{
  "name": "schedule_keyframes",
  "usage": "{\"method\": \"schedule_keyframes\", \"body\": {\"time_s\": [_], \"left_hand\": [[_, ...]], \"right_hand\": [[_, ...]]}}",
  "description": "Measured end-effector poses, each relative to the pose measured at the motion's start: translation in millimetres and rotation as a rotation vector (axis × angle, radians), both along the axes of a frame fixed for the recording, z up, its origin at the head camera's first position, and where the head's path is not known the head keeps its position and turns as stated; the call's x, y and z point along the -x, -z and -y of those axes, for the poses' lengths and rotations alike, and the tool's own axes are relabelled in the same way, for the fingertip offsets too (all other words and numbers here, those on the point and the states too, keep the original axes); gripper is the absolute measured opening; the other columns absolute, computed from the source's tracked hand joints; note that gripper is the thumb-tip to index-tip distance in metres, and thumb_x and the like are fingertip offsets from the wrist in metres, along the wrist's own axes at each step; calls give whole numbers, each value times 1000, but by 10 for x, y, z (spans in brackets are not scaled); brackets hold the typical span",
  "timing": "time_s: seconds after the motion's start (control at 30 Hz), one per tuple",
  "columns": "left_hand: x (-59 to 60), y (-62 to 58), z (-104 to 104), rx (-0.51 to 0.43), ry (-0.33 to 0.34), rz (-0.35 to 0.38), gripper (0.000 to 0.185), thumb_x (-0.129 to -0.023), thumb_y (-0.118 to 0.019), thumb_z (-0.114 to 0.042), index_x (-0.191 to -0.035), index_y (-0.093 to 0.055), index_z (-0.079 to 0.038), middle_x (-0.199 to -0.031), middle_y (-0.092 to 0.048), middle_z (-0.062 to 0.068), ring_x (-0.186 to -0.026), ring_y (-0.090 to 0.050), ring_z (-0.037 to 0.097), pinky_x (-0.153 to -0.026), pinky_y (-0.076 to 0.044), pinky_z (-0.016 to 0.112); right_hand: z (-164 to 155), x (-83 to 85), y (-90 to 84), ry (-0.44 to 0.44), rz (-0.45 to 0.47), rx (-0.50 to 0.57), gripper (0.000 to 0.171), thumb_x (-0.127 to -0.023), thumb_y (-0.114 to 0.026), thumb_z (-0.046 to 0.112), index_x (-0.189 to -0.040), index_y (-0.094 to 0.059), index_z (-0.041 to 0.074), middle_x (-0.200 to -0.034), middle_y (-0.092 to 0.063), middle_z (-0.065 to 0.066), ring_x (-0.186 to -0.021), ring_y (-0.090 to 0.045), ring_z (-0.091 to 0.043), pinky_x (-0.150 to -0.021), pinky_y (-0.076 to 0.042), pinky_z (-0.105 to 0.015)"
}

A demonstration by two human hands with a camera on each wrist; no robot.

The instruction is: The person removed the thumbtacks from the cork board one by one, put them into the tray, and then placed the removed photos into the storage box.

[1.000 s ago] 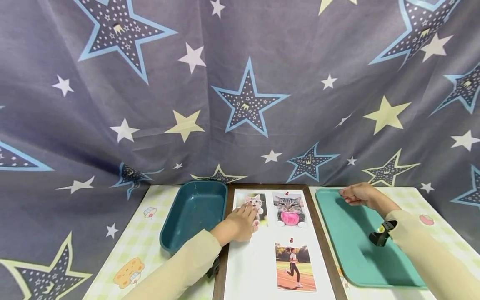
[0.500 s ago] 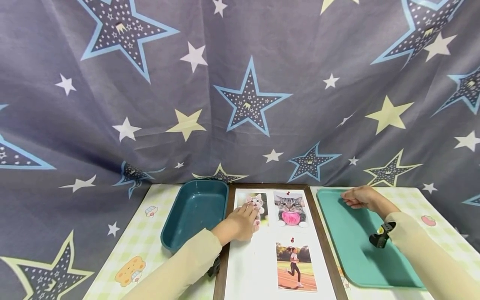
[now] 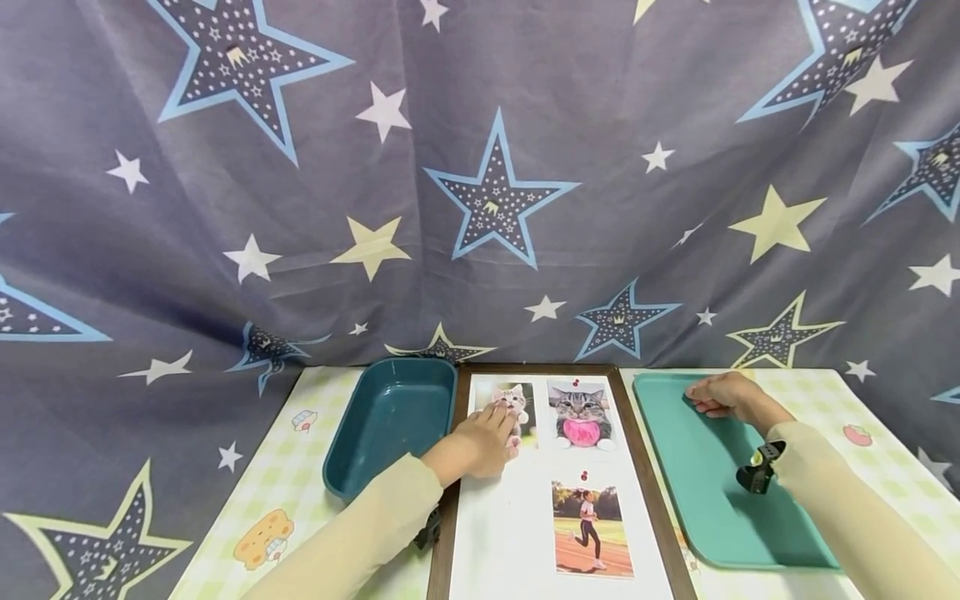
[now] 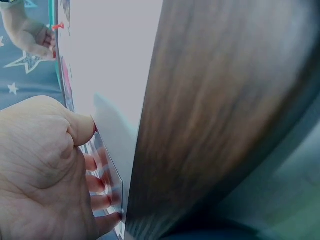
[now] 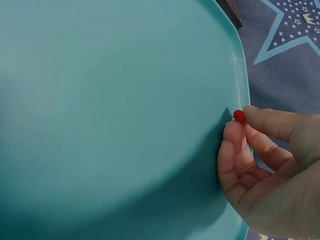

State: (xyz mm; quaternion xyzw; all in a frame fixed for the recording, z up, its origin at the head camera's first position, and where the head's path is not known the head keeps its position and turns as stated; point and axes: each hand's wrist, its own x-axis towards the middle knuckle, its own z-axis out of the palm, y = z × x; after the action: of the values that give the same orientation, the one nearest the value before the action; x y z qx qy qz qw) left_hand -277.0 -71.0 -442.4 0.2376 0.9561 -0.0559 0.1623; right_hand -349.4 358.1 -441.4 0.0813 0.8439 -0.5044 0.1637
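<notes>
The left hand (image 3: 482,443) is resting outstretched fingers on the kitten photo (image 3: 512,396) beneath, ideally pressing evenly, while the right hand (image 3: 729,395) is pinching a red pushpin (image 5: 239,116), best held by its head.

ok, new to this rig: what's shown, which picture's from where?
No robot: a person's bare left hand and right hand. The wide picture is filmed from the head, the two close ones from the left and right wrist. On the table lie a dark teal tub, a brown-framed board and a green tray. The board carries a kitten photo, a grey cat photo and a runner photo. The left hand rests on the kitten photo; the right hand pinches a red pin at the tray's far end.
</notes>
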Motion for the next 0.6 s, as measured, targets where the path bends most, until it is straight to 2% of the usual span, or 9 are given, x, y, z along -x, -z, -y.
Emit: {"method": "schedule_keyframes", "body": {"time_s": [0.2, 0.4, 0.6], "left_hand": [[4, 10, 14, 18, 8, -1, 65, -110, -33, -45, -164, -18, -12, -172, -13, 8, -160, -12, 26, -130, -18, 40], [20, 29, 9, 15, 26, -18, 65, -110, -32, -45, -164, -18, -12, -172, -14, 9, -160, -13, 27, -130, -19, 40], [13, 12, 14, 6, 24, -28, 65, -110, -34, -45, -163, -20, -11, -171, -17, 11, -159, -16, 28, -129, -20, 40]], "right_hand": [[-3, 6, 0, 6, 7, 9, 12, -99, -65, 12, -92, -75, 9, -69, -68, 10, -66, -65, -4, -65, -57, -23], [-12, -5, 10, 1, -3, -15, 18, -100, -62, 11, -106, -74, -1, -70, -68, 10, -66, -64, -4, -65, -56, -23], [11, 2, 19, 9, 0, -22, 14, -99, -64, 11, -100, -76, 3, -69, -67, 10, -66, -63, -5, -64, -55, -23]]}}
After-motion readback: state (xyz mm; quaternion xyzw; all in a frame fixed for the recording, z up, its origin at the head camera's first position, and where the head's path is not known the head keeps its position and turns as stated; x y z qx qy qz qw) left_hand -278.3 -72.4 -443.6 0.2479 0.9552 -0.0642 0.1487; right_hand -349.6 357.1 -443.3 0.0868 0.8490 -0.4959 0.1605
